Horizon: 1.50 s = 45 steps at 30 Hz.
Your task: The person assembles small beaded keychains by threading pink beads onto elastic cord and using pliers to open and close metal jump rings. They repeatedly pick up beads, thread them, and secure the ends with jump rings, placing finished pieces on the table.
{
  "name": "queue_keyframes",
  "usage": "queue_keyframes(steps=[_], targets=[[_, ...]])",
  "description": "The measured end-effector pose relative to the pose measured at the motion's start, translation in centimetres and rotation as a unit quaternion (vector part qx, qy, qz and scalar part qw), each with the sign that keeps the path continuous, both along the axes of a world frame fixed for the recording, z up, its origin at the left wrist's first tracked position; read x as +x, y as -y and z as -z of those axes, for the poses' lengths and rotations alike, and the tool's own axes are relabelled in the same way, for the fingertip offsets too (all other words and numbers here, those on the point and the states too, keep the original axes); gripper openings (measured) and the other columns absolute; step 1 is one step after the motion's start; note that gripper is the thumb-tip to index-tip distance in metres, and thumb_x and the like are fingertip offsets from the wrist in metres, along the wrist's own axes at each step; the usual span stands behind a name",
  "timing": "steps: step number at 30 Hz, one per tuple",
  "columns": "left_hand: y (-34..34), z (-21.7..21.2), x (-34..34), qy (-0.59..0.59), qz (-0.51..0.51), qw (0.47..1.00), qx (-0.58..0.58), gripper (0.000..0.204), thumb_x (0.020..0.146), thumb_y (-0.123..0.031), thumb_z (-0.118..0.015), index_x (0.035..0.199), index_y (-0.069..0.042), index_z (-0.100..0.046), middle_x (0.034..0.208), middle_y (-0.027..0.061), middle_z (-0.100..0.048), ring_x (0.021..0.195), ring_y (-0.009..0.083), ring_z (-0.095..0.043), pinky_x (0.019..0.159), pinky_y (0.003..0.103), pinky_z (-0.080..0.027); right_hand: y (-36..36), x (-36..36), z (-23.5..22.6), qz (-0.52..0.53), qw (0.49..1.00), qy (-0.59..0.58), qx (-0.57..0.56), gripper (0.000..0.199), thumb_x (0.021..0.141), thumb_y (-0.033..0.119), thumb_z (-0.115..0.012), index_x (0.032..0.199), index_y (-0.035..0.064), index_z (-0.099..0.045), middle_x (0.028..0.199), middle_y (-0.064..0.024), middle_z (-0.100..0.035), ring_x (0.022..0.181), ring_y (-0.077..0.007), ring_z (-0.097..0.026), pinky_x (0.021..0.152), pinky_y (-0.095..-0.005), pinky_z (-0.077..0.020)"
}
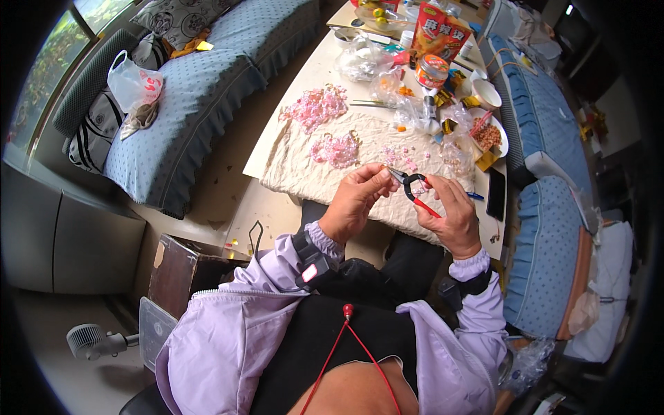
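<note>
My right hand (453, 214) is closed round small pliers (427, 208) with red and black handles. Their metal jaws point left, toward the fingertips of my left hand (356, 200). Those fingers are pinched together at the jaws; what they hold is too small to make out. Both hands are above the near edge of a cream cloth (287, 162) spread over the table. Beyond my left hand lie a heap of pink beaded strands (335, 149) and a larger pink bead heap (315, 108). Loose pink beads (400, 156) are scattered just past the pliers.
A black phone (496, 194) lies at the table's right edge, near a plate of peanuts (488, 135). Farther back are a white bowl (486, 94), an orange-labelled jar (432, 71), plastic bags (363, 59) and a red food packet (429, 31). Blue-covered sofas (200, 83) flank the table.
</note>
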<state>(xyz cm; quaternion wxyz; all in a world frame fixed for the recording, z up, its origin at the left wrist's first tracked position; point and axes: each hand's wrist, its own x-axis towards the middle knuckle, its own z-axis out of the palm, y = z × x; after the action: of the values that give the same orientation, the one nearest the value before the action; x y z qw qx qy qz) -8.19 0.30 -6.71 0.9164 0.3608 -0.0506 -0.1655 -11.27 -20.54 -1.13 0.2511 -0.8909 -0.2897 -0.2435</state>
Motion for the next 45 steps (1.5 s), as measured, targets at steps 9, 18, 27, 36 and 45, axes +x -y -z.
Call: queue_keyframes(steps=[9,18,27,36,45], targets=[[-1.7,-0.7,1.3,-0.009,0.101,0.994,0.039,0.013,0.095,-0.017,-0.065,0.095,-0.004,-0.066,0.085,0.0050,-0.068,0.075,0.0123,-0.062,0.070,0.024,-0.049,0.9,0.2,-1.0,-0.023,0.998,-0.042,-0.028,0.050,0.071,0.009,-0.075,0.117,-0.0010,-0.058,0.102,-0.0160,-0.064,0.092,-0.0323,-0.064,0.082,-0.0378,-0.0524],[-3.0,-1.8,2.9,0.074,0.067,0.975,0.196,0.021,0.096,-0.019,-0.065,0.100,0.000,-0.070,0.085,0.0043,-0.068,0.078,0.0098,-0.061,0.073,0.024,-0.048,4.5,0.7,4.9,0.127,0.990,-0.060,-0.012,0.049,0.074,0.018,-0.074,0.117,0.0013,-0.056,0.108,-0.0154,-0.062,0.100,-0.0351,-0.059,0.089,-0.0418,-0.0476],[-4.6,-3.4,5.7,0.334,-0.134,0.806,0.470,0.014,0.094,-0.011,-0.067,0.098,-0.001,-0.075,0.095,0.0068,-0.066,0.090,0.0145,-0.061,0.079,0.028,-0.048,8.6,-0.6,13.9,0.249,0.965,-0.057,-0.060,0.049,0.077,0.026,-0.072,0.116,0.0014,-0.056,0.110,-0.0146,-0.061,0.105,-0.0333,-0.057,0.093,-0.0442,-0.0449],[-7.9,-3.4,10.3,0.230,-0.119,0.870,0.420,0.019,0.092,-0.015,-0.070,0.099,0.003,-0.072,0.093,0.0072,-0.074,0.084,0.0107,-0.066,0.077,0.024,-0.052,9.2,-0.7,16.6,0.264,0.961,-0.056,-0.056,0.051,0.078,0.027,-0.071,0.120,0.0013,-0.055,0.116,-0.0165,-0.057,0.113,-0.0355,-0.051,0.098,-0.0468,-0.0414],[-10.5,-2.9,13.4,0.232,-0.162,0.841,0.462,0.021,0.092,-0.014,-0.071,0.099,0.005,-0.072,0.089,0.0081,-0.074,0.076,0.0087,-0.064,0.070,0.022,-0.050,9.5,-0.6,17.7,0.274,0.959,-0.049,-0.050,0.055,0.079,0.028,-0.070,0.125,0.0021,-0.053,0.122,-0.0159,-0.056,0.116,-0.0363,-0.050,0.101,-0.0477,-0.0391]])
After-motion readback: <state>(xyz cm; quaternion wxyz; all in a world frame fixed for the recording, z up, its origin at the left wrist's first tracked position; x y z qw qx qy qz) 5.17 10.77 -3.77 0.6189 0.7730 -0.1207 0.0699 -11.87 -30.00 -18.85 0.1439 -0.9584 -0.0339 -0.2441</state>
